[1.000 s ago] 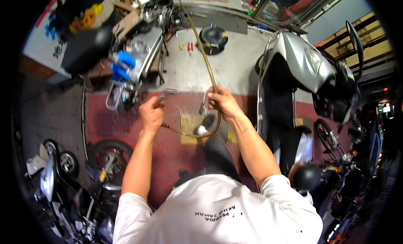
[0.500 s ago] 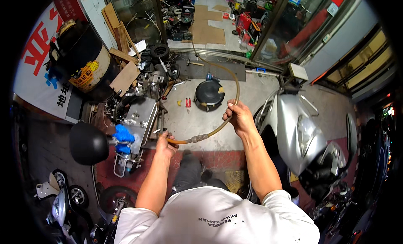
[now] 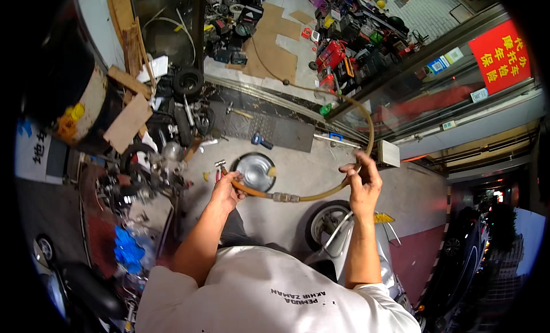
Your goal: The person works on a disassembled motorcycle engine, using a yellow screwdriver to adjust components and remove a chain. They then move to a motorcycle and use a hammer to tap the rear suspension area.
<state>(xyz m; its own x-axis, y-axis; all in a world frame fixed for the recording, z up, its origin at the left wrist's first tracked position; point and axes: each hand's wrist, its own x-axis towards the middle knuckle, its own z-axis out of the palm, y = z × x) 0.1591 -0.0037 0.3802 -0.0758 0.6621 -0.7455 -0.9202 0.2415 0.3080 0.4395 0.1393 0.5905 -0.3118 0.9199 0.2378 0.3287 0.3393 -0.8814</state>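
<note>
A long yellow-brown hose (image 3: 322, 193) bends in an arc in front of me, with a metal coupling (image 3: 285, 198) in its lower part. My left hand (image 3: 228, 192) is closed round its orange end, where a small metal fitting (image 3: 220, 164) sticks out above the fist. Farther along, my right hand (image 3: 363, 181) has its fingers and thumb loosely curled about the hose. From there it runs up and back through the doorway. Below the hose stands a low, round, black-rimmed piece (image 3: 252, 171) with a shiny top and a yellowish patch; I cannot tell whether it is a stool or a pan.
A blue tool (image 3: 262, 140) and a hammer (image 3: 238, 111) lie by a dark metal ramp (image 3: 286, 135) at the doorway. Motor parts (image 3: 166, 161) and a tyre (image 3: 188, 82) crowd the left. A silver scooter (image 3: 344, 241) stands close at right. Cardboard (image 3: 275, 46) covers the floor inside.
The view has turned and moved toward the doorway. My right hand is farther out to the right, its grip looser, and the left-hand hose end with its fitting now points upward.
</note>
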